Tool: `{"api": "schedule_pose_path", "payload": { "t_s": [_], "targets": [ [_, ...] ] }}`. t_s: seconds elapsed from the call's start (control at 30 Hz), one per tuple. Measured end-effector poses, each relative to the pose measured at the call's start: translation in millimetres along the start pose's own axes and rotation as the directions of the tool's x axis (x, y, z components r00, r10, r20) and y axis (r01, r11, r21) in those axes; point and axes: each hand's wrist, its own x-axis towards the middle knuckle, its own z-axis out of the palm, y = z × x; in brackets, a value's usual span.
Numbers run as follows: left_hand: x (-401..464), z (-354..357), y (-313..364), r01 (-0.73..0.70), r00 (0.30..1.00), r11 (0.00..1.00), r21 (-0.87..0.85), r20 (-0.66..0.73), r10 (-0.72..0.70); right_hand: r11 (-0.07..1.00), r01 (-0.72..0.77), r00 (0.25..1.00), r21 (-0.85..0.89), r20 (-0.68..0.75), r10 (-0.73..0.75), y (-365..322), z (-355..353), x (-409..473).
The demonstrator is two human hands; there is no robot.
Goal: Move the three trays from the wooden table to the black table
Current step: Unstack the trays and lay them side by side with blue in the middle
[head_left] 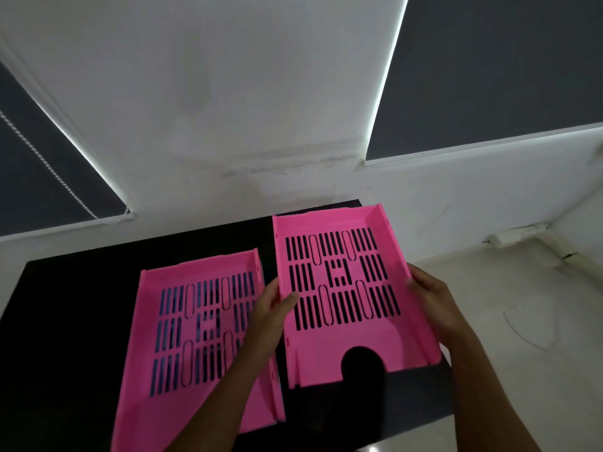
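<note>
Two pink slotted trays are over the black table (71,321). The left tray (153,402) lies flat on the table's left half. I hold the right tray (329,357) by its two long sides, over the table's right half, with its rounded notch toward me. My left hand (270,318) grips its left wall, thumb inside on the slotted floor. My right hand (434,298) grips its right wall. I cannot tell whether this tray touches the table. No wooden table is in view.
A white wall (228,109) stands behind the black table, with dark window blinds at the left (39,164) and right (496,70). Pale floor (522,337) lies to the right of the table.
</note>
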Motion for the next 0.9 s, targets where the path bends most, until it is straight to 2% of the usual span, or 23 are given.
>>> {"api": "schedule_pose_path", "payload": {
  "t_s": [0.3, 0.67, 0.9],
  "targets": [
    [8.7, 33.4, -16.1, 0.224, 0.973, 0.968, 0.116, -0.084, -0.215, 0.991, -0.128, 0.992, -0.046, 0.009, 0.128, 35.6, -12.1, 15.3],
    [21.6, 46.7, -39.5, 0.35, 0.931, 0.923, 0.158, -0.164, -0.325, 0.972, -0.159, 0.986, -0.175, 0.014, 0.164, 55.4, -12.1, 36.0],
    [23.4, 50.3, -45.8, 0.382, 0.923, 0.887, 0.26, -0.166, -0.349, 0.95, -0.191, 0.981, -0.245, -0.02, 0.192, 61.4, -9.8, 43.6]
  ]
}}
